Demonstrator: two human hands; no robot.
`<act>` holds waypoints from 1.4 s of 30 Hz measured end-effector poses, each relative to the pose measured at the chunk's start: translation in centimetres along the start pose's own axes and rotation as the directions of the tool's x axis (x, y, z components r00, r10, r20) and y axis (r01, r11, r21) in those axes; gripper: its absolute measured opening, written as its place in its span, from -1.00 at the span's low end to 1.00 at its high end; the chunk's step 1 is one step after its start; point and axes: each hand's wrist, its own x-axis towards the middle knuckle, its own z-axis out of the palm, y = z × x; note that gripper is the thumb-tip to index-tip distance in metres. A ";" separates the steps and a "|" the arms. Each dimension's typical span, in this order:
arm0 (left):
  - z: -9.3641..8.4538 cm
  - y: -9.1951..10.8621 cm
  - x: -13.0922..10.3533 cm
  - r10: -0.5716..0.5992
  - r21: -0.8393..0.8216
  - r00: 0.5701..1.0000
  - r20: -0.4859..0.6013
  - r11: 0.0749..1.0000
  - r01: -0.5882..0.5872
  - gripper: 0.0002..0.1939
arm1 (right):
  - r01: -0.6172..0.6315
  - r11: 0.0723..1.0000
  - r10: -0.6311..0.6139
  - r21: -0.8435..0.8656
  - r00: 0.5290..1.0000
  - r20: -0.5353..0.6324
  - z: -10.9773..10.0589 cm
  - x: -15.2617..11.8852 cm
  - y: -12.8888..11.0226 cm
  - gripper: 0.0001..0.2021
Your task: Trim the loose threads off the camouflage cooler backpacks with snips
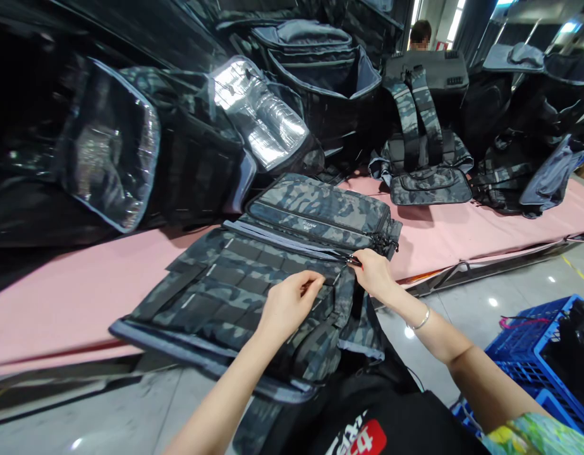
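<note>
A grey-and-black camouflage backpack (239, 278) lies in front of me, its near part hanging over the pink table's edge. Dark webbing rows cross its panel, and a grey zipper edging (282, 239) runs along its far side. My right hand (371, 272) is closed on a small dark metal piece with a red spot, at the right end of that edging; fingers hide most of it. Lower and to the left, my left hand (292, 303) is pinched just above the bag's right side. What it holds, if anything, is too small to make out.
The pink-covered table (59, 291) runs across the view. Behind stand an open foil-lined bag (116, 145), a silver-lined flap (263, 117) and a strapped camouflage backpack (429, 177). A blue crate (524, 341) sits on the floor at right. A person's head (419, 35) shows far back.
</note>
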 end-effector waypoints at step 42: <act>3.6 -1.1 2.0 0.197 -0.274 0.973 -0.119 0.935 -0.223 -0.71 | -0.072 0.878 0.135 0.474 0.986 -0.100 1.8 -1.2 1.8 -0.83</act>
